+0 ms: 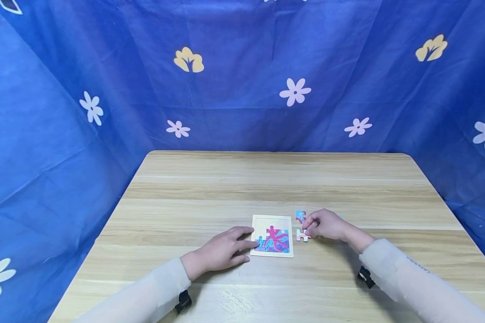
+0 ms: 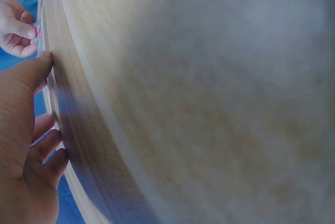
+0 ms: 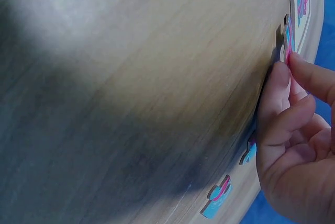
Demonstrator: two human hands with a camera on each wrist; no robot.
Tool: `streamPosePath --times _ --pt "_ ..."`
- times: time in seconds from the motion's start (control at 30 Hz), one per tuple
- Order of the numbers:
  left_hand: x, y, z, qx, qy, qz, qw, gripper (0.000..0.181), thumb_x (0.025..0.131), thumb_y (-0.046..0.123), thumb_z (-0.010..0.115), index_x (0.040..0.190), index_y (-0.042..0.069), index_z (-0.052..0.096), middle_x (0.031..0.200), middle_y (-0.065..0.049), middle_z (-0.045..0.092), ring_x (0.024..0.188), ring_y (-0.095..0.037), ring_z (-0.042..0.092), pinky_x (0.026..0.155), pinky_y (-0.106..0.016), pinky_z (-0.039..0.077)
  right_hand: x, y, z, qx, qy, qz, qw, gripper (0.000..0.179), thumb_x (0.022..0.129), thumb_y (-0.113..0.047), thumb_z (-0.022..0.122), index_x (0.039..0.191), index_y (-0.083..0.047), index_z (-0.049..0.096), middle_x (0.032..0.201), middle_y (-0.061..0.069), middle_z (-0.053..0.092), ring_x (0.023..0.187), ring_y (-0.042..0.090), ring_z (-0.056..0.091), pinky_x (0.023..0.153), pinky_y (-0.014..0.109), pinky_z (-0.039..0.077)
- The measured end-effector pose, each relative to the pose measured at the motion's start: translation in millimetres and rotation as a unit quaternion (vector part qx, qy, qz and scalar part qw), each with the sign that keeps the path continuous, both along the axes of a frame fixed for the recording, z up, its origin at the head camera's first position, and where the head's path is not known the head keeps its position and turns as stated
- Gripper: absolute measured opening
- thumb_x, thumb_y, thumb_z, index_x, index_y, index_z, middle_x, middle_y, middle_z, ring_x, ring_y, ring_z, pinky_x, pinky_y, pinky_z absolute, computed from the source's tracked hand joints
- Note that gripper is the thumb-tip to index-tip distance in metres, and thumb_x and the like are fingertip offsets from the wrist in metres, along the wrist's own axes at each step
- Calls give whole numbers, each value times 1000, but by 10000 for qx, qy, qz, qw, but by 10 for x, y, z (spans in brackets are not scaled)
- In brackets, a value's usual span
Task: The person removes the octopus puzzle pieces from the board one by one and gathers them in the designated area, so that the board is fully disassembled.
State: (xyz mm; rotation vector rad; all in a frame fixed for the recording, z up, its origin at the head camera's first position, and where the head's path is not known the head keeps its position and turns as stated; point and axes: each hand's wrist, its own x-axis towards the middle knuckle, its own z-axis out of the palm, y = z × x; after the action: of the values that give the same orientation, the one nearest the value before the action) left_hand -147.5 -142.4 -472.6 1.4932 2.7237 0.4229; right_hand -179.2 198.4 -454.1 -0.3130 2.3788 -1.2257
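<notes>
A square puzzle tray (image 1: 292, 244) with a pale rim lies on the table, its lower part filled with joined pink, blue and purple pieces (image 1: 275, 242). My left hand (image 1: 220, 249) rests at the tray's left side, fingers extended, fingertips on the rim and the lower left pieces. To the right of the tray, my right hand (image 1: 326, 224) pinches a pink and blue puzzle piece (image 3: 288, 38) between thumb and fingers. In the right wrist view that piece is tilted just above the tabletop. A loose blue piece (image 1: 300, 216) lies just beyond it.
Two loose pieces show in the right wrist view: one blue and pink (image 3: 218, 198), the other (image 3: 249, 152) partly hidden by my hand. The wooden table (image 1: 210, 179) meets a blue flowered curtain (image 1: 242, 89) at the back and sides.
</notes>
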Motion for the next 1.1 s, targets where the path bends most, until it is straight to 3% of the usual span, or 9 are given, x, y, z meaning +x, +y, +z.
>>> streamPosePath --times 0.3,0.53,0.8,1.1 --pt "38 27 -14 -10 -8 40 10000 43 91 35 64 131 20 60 139 -13 46 128 -26 44 106 -37 37 30 9 17 291 42 -210 9993 11 79 -1 72 89 -2 68 76 1 66 60 12 54 47 21 42" --pt "88 64 -36 -47 120 59 9999 43 90 36 65 131 20 60 139 -14 46 127 -27 44 106 -38 37 55 26 -3 93 -55 -138 9998 12 81 -3 72 92 -1 68 78 2 65 62 12 53 49 21 43" --pt "93 75 -46 21 326 -34 9995 43 89 34 67 128 18 63 136 -16 48 124 -29 47 104 -40 39 44 -70 -40 -236 4 50 9997 14 84 -3 70 96 1 67 78 3 65 69 14 60 59 29 54" --pt "97 86 -30 -77 133 98 9998 43 91 36 64 130 18 61 139 -15 47 126 -28 46 104 -40 39 35 -253 -60 -176 610 327 9974 16 84 -8 71 99 -1 67 81 1 64 74 13 59 65 25 51"
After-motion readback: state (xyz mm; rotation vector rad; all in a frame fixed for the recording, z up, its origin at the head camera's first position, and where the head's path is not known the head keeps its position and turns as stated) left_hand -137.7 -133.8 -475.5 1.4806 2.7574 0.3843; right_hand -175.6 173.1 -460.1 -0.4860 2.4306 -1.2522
